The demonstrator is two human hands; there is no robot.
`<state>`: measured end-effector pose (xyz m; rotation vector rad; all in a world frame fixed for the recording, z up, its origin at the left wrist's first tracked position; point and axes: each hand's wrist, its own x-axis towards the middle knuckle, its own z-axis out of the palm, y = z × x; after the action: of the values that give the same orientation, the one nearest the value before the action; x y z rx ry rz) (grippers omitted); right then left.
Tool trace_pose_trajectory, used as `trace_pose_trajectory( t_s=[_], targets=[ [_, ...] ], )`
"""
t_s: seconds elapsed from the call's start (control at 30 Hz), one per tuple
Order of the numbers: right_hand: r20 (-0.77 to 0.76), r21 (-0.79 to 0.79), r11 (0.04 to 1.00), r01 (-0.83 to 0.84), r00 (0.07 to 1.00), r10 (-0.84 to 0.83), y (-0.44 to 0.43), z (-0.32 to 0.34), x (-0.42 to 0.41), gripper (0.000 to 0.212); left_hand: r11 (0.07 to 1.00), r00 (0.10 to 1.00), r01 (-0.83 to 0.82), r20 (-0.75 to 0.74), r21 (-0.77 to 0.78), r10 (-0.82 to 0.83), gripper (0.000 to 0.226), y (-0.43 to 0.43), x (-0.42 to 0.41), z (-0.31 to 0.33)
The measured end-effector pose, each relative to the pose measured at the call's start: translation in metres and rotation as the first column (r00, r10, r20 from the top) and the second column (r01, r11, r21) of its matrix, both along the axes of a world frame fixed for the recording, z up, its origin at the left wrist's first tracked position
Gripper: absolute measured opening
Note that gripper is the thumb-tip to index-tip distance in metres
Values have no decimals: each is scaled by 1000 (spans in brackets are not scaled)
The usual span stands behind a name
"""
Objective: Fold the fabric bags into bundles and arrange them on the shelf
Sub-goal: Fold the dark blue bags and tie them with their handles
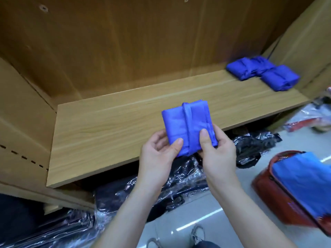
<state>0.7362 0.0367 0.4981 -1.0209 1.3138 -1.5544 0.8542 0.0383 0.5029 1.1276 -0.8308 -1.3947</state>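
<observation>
Left hand (157, 151) and right hand (217, 149), fingers curled, pinching folded blue bag (186, 120) above shelf (107, 126) front edge. Finished bundles (279, 77) clustered at shelf's far right. More blue fabric (302, 174) in red bag (265, 192) on floor (206, 212), probably yet to fold.

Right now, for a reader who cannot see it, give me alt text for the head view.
The left hand and right hand grip a folded blue fabric bag above a wooden shelf. Finished blue bundles lie at its far right end.
</observation>
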Motion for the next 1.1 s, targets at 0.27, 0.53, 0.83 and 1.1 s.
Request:
trace_pose_trajectory(
  t_s=[0.27, 0.53, 0.83, 1.1],
  targets=[
    [-60, 160, 978, -133, 988, 144, 5, -7, -78, 18, 995, 950, 98, 296, 8, -96, 22, -24, -56, 0],
    [-271, 174, 939, -298, 902, 336, -14, -6, -208, 25, 876, 784, 475, 409, 87, -466, 40, -59, -124, 17],
    [-75, 198, 973, -120, 988, 137, -44, 4, -275, 63, 937, 889, 346, 301, 51, -345, 8, -115, -214, 13],
    [-434, 222, 973, 58, 900, 46, -113, -18, -312, 70, 841, 543, 540, 762, 4, -352, 28, -246, -268, -7]
  ],
)
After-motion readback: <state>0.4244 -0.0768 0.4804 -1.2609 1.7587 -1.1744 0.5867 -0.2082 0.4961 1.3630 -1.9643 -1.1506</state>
